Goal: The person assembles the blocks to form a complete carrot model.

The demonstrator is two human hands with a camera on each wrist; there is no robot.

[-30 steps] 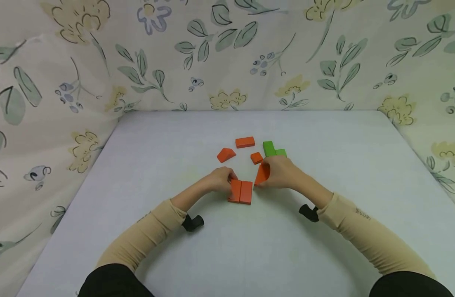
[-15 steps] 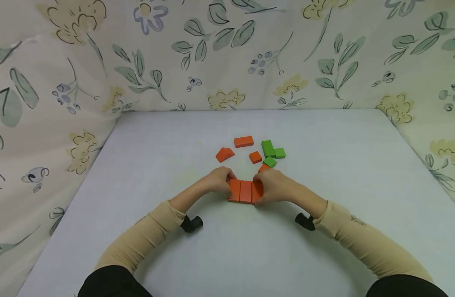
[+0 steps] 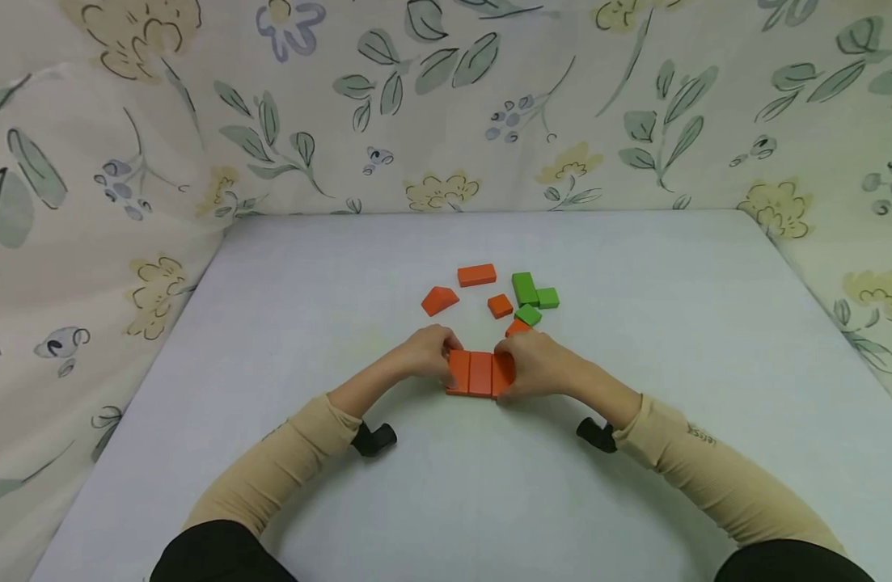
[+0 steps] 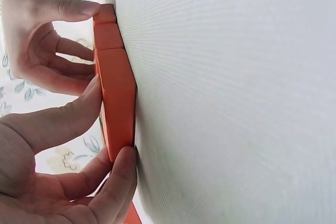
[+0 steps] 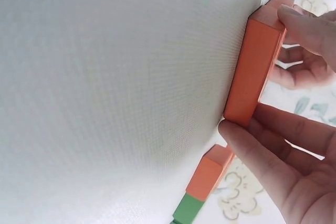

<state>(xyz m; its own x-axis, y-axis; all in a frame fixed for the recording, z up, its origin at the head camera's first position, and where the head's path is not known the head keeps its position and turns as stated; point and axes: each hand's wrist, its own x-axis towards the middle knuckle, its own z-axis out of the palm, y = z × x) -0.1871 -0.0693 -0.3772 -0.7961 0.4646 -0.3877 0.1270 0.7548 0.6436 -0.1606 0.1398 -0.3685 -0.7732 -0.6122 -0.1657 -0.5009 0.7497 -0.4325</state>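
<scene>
Three flat orange blocks lie side by side on the white table (image 3: 446,485), forming one row. My left hand (image 3: 424,353) pinches the left orange block (image 3: 458,370) between thumb and fingers at its two ends, as the left wrist view also shows. The middle orange block (image 3: 480,374) sits between its neighbours. Across from it, my right hand (image 3: 540,366) grips the right orange block (image 3: 501,375) by its ends; the right wrist view shows that block's long outer side (image 5: 253,69). Fingers cover parts of both outer blocks.
Beyond the hands lie an orange bar (image 3: 477,276), an orange angular block (image 3: 440,301) and a small orange cube (image 3: 500,306). Green blocks (image 3: 525,289) are grouped to their right. Another orange block (image 3: 517,326) is partly hidden behind my right hand. A floral cloth (image 3: 446,105) hangs behind the table.
My right hand brought its orange block left and down against the other two, making a row of three. A green block and an orange block behind it came into view. My left hand stayed put.
</scene>
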